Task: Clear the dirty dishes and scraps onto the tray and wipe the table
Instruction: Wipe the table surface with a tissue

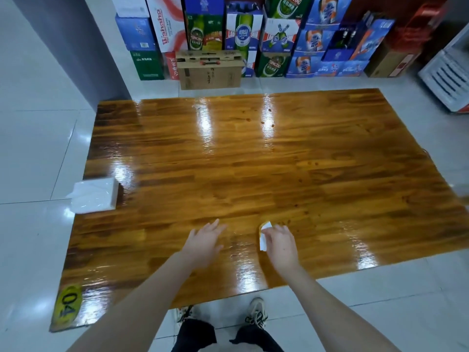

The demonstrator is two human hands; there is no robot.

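The paper tissue (pixel 264 242) is at the near edge of the table (pixel 253 161), slightly right of centre, pinched in the curled fingers of the right hand (pixel 280 243). Its far corner shows a yellow stain. The left hand (pixel 203 241) lies palm down just to the left, fingers straight and spread, holding nothing; whether it touches the surface cannot be determined. The tissue is light, soft and thin. It is likely to tear or ball up if dragged hard over the lacquered top, and it will lose strength once wet or greasy. Grip it bunched under the fingertips, clean side down, and press flat rather than by one corner. The tabletop is glossy and probably slick, so expect little friction. Small brown specks (pixel 269 117) remain toward the far centre, with more to the right of middle. A tissue pack (pixel 95 196) overhangs the left edge for replacement sheets. No tray or dishes are in view.
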